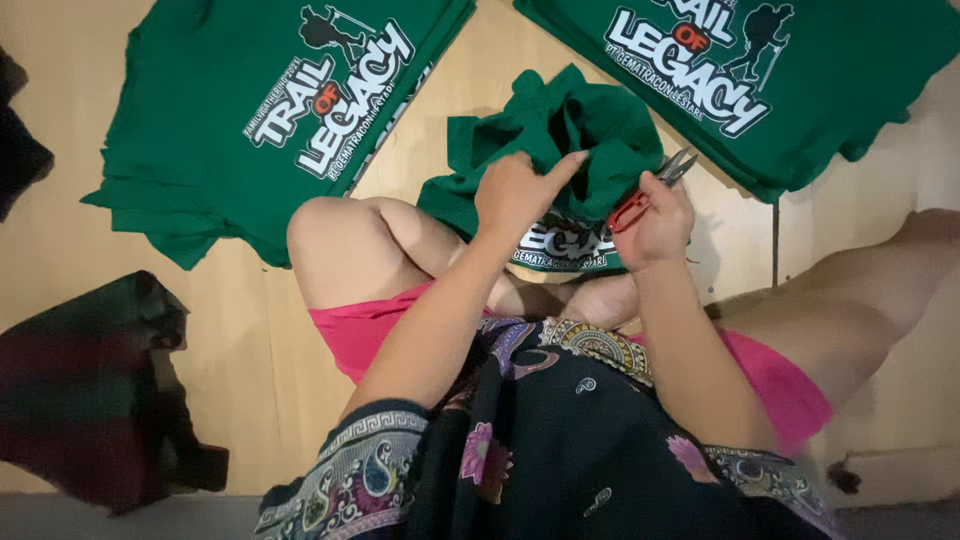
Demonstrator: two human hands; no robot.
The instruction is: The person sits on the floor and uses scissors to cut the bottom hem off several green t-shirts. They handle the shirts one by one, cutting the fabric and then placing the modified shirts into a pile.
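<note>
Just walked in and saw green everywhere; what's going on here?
A person sits cross-legged on the floor with a crumpled green shirt in front of them. The left hand pinches its fabric, and the right hand holds small red-handled snips beside it. Two stacks of green printed shirts lie farther out.

Left hand (515,190) pinching, fingers extended; right hand (655,220) closed, gripping.

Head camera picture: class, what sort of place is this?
Probably a home or small garment workroom: a person sits on a wooden floor between piles of green printed shirts, trimming a shirt with small red-handled snips.
</note>
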